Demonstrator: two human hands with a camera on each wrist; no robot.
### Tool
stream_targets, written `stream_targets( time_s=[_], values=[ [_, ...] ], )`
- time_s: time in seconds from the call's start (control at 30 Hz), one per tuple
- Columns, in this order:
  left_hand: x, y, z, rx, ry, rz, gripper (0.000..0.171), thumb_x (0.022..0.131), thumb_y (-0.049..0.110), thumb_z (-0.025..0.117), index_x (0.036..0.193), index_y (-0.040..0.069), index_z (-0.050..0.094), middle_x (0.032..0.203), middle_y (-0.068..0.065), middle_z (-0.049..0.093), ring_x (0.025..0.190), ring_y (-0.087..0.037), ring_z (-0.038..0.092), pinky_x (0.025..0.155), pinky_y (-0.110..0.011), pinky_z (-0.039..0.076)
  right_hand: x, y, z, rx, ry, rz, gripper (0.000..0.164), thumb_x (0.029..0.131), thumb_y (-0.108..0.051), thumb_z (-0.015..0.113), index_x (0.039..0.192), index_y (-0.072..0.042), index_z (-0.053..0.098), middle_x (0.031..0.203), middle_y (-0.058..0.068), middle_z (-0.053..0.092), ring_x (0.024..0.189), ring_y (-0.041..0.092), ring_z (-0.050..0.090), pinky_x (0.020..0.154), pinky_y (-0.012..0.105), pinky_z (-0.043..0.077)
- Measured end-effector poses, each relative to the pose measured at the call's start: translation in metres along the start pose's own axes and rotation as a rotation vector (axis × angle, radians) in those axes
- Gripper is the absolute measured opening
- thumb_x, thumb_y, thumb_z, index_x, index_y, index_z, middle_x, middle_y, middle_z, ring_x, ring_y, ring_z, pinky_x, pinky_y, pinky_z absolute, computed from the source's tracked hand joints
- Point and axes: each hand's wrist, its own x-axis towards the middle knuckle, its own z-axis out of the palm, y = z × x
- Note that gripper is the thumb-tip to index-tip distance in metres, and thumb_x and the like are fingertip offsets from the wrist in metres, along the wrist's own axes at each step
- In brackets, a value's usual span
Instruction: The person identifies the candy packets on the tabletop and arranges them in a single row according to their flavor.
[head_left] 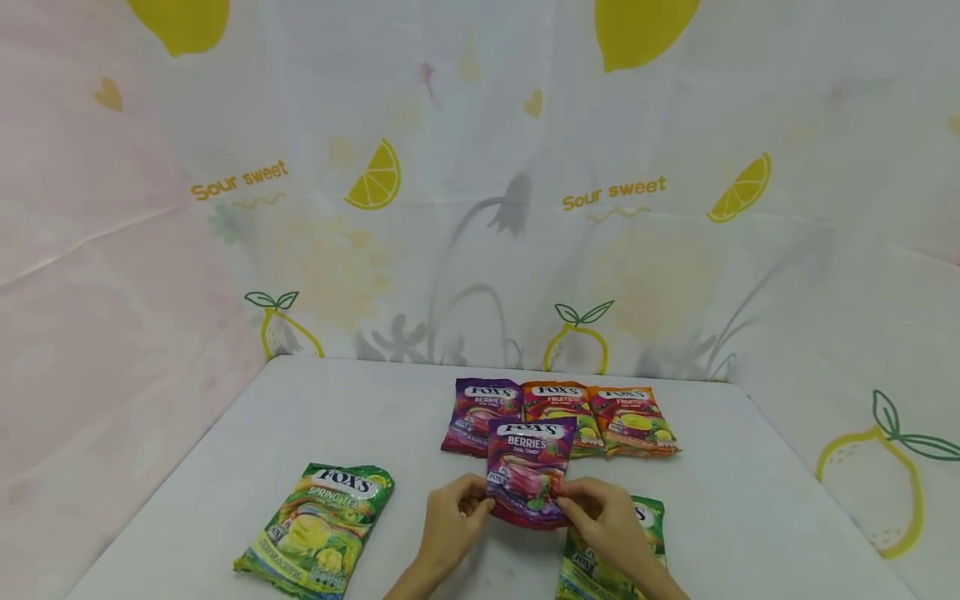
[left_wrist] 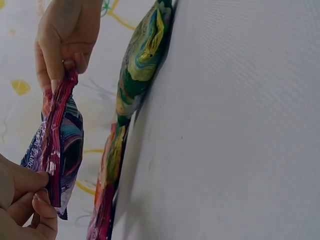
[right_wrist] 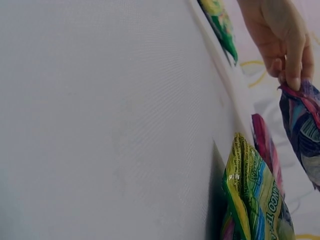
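The left hand [head_left: 456, 510] pinches, its thumb [left_wrist: 31, 181] pressing from one side and its curled fingers [left_wrist: 46, 214] from the other. Just to its right, nearly level and not touching it, the right hand [head_left: 606, 518] pinches too, thumb and forefinger turned in toward the left. Behind each hand a forearm [head_left: 418, 577] slants inward. The right hand's remaining fingers seem folded under its palm, though they are mostly hidden.

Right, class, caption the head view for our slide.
Left hand and right hand pinch a Berries candy bag above a white table bearing five other bags.
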Motion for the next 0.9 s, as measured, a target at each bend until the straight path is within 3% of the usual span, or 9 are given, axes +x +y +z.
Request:
stream_targets(
  time_s=[0.63, 0.9],
  values=[
    [0.004, -0.005, -0.021, 0.079, 0.079, -0.019, 0.012, 0.076, -0.007, 0.069, 0.084, 0.002, 0.068, 0.071, -0.001, 0.065, 0.06, -0.002, 0.047, 0.053, -0.017, 0.041, 0.018, -0.007, 0.017, 0.034, -0.051, -0.085, 0.015, 0.087, -0.006, 0.066, 0.097, 0.003, 0.072, 0.093, 0.014, 0.07, 0.074, 0.008, 0.063, 0.064, 0.021, 0.052],
    [0.007, -0.006, -0.029, 0.088, 0.131, -0.008, 0.013, 0.075, -0.009, 0.069, 0.082, 0.002, 0.068, 0.069, -0.001, 0.065, 0.059, -0.002, 0.047, 0.052, -0.017, 0.04, 0.026, -0.008, 0.025, 0.039, -0.038, -0.169, 0.013, 0.085, -0.004, 0.067, 0.095, 0.003, 0.072, 0.092, 0.015, 0.07, 0.069, 0.006, 0.062, 0.059, 0.021, 0.051]
  ],
)
